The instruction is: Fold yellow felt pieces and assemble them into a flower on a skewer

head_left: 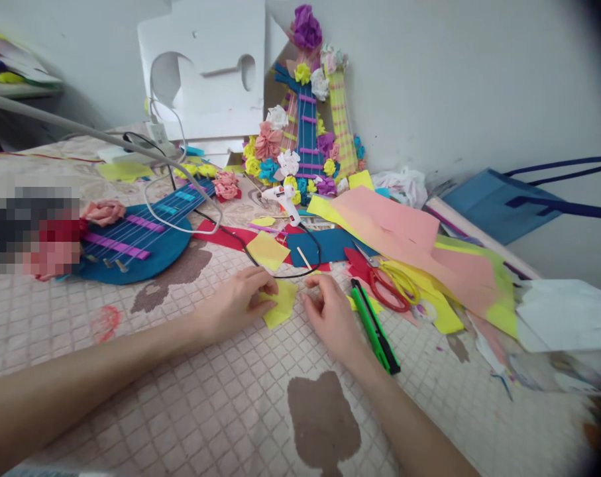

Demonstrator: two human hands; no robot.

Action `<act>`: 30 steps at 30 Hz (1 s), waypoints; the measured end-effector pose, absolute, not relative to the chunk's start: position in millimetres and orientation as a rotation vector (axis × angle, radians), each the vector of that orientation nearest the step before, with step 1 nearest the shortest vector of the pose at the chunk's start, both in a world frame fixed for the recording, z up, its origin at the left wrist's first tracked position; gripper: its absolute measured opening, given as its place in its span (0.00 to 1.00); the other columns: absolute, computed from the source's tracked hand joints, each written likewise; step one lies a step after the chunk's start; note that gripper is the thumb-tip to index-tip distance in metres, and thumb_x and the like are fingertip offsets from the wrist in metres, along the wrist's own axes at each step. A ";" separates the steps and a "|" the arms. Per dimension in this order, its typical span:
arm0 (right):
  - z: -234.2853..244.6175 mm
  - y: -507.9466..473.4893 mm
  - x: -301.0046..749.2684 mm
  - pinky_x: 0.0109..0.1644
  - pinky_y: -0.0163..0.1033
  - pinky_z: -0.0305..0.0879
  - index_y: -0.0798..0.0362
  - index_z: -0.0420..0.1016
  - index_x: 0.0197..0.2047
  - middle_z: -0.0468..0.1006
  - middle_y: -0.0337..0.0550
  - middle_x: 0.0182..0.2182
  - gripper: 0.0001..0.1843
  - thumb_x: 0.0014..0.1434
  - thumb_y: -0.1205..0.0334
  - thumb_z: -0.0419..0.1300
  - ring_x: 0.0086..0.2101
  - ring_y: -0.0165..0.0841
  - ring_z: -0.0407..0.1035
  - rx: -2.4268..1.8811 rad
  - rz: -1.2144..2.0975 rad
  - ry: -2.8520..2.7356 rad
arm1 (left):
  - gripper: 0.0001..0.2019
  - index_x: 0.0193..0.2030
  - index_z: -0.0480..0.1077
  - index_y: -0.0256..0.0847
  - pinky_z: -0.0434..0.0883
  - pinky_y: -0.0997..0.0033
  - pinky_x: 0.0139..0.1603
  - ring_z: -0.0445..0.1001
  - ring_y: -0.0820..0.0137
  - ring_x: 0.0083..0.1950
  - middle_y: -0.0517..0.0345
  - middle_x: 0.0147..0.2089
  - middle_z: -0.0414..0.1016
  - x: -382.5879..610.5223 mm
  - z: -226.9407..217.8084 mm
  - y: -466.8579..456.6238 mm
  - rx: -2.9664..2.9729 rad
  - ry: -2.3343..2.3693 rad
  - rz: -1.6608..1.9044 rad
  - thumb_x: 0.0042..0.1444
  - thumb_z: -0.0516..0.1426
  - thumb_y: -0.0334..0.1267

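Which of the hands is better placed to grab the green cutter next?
Probably the right hand: it is beside the green cutter and appears empty. The left hand is farther away, touching yellow paper.

Pale grey wall (454,79), lattice-patterned tabletop (211,411), shelf (32,90) at left

bench (220,411): white foam panel (215,109) at back edge, flowered guitar crafts (307,132) just beside it. power strip (126,155) near back edge. blue bag (501,202) toward right edge.

Head-worn view, facing forward, angled down
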State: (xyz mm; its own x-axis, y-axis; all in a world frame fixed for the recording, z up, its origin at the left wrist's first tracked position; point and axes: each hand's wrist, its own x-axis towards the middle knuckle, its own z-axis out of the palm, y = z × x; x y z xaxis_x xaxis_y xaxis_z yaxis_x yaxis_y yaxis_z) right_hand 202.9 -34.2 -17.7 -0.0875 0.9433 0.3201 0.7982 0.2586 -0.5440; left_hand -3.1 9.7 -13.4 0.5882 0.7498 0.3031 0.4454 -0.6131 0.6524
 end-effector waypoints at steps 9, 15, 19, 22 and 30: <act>-22.9 -24.4 199.8 0.38 0.41 0.65 0.50 0.64 0.42 0.74 0.42 0.37 0.11 0.55 0.70 0.53 0.36 0.36 0.70 -1.567 0.335 -1.977 | 0.03 0.34 0.69 0.39 0.67 0.65 0.43 0.70 0.67 0.40 0.56 0.35 0.72 -2.0 -14.2 12.5 2.434 0.709 0.627 0.56 0.54 0.30; -20.9 -25.0 202.6 0.35 0.39 0.65 0.51 0.65 0.40 0.74 0.41 0.33 0.10 0.54 0.71 0.52 0.32 0.34 0.70 -1.578 0.410 -1.899 | 0.06 0.38 0.68 0.38 0.69 0.68 0.41 0.70 0.68 0.41 0.53 0.40 0.71 -2.4 -14.5 13.7 2.328 0.809 0.765 0.58 0.52 0.29; -17.2 -26.9 202.5 0.40 0.41 0.67 0.51 0.67 0.43 0.74 0.45 0.40 0.12 0.55 0.72 0.51 0.37 0.36 0.70 -1.528 0.360 -1.982 | 0.05 0.35 0.69 0.38 0.69 0.68 0.41 0.70 0.68 0.39 0.54 0.37 0.72 -3.9 -18.8 18.7 2.340 0.873 0.809 0.56 0.53 0.28; -14.9 -28.1 203.0 0.45 0.43 0.67 0.51 0.69 0.46 0.73 0.47 0.45 0.15 0.57 0.72 0.52 0.42 0.36 0.70 -1.454 0.394 -2.092 | 0.05 0.35 0.70 0.38 0.70 0.68 0.41 0.71 0.69 0.39 0.54 0.36 0.73 -4.6 -20.1 20.6 2.335 0.845 0.812 0.55 0.53 0.28; -15.9 -28.9 204.5 0.47 0.44 0.67 0.51 0.72 0.40 0.75 0.46 0.41 0.10 0.58 0.72 0.54 0.42 0.36 0.70 -1.410 0.436 -2.056 | 0.07 0.37 0.70 0.37 0.70 0.72 0.36 0.72 0.71 0.36 0.54 0.37 0.72 -6.5 -17.8 19.5 2.187 0.915 0.792 0.55 0.52 0.28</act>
